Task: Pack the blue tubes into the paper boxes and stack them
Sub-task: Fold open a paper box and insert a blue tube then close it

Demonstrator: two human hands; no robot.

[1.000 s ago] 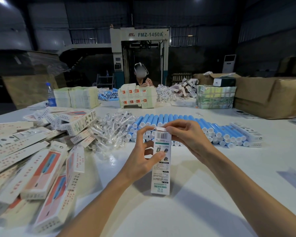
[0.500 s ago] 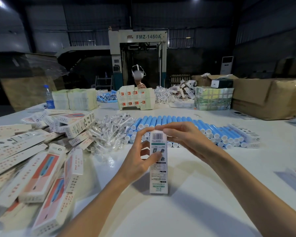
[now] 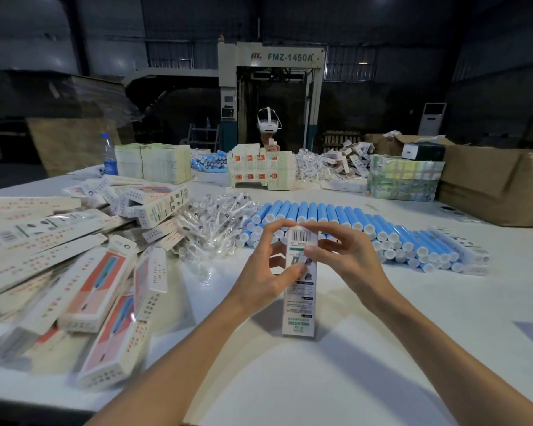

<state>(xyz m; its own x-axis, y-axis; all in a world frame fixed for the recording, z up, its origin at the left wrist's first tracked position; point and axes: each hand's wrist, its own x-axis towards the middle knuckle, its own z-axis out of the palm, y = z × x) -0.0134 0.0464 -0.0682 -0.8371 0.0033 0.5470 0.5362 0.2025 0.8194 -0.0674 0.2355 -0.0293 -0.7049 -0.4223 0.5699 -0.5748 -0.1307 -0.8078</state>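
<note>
At the near middle of the white bench [image 3: 366, 373], both hands hold one paper box [image 3: 299, 302] that stands upright on its lower end, with its barcode face toward the camera. The left hand [image 3: 266, 269] grips the box from the left, thumb pressed on the printed face and fingers curled up to the top edge. The right hand [image 3: 343, 256] pinches the upper part from the right, thumb on the front below the barcode and fingertips bent over the top end. I cannot tell whether the top flap is shut, since the fingers cover it. Just behind the hands, the blue tubes [image 3: 336, 215] lie side by side in a long stacked row, white caps facing forward, running off to the right. Left of that row sits a heap of clear plastic-wrapped parts [image 3: 216, 224]. Farther left, a loose pile of long boxes [image 3: 86, 290] spreads across the bench toward its near edge. Along the far side stand bundles of flat cartons [image 3: 154, 162], a water bottle [image 3: 109, 155] and a large brown carton [image 3: 499, 186]. Beyond a stack of small boxes [image 3: 260, 172] sits a person wearing a white headset [image 3: 268, 126], before a machine marked FMZ-1450A [image 3: 271, 56].
</note>
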